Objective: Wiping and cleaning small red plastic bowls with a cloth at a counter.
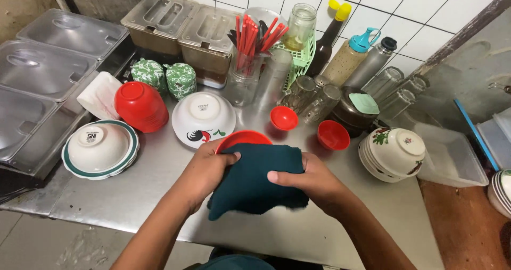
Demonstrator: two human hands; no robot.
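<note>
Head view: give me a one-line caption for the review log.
Both hands, left hand and right hand, hold a dark green cloth around a red bowl over a steel counter crowded with dishes.

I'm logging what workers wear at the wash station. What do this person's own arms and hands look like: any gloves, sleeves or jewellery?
Both forearms are bare: no sleeves reach into view. The left hand and right hand wear no gloves, and no rings, watch or bracelets show. Fingernails look short and unpainted.
</note>
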